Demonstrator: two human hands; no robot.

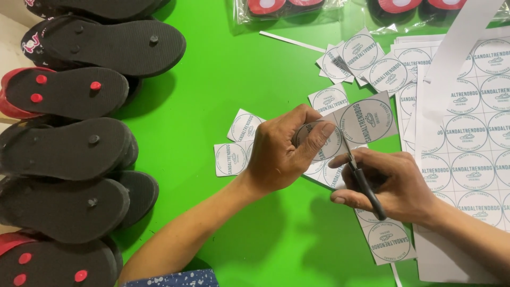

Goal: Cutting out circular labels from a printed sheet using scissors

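Note:
My left hand [284, 151] pinches a strip of white paper labels [366, 119], each printed with a round grey emblem. My right hand [396, 186] grips black-handled scissors [361, 180], whose blades point up into the strip between two emblems. Both hands hover over a bright green table [239, 79]. Cut square labels [236, 149] lie just left of my left hand, and more cut squares [356, 56] lie farther back.
Uncut label sheets [467, 138] are stacked at the right. Black flip-flops, soles up [79, 143], some with red plugs, pile along the left edge. Bagged red-and-black sandals [287, 8] lie at the far edge. A thin paper offcut [292, 41] lies near them.

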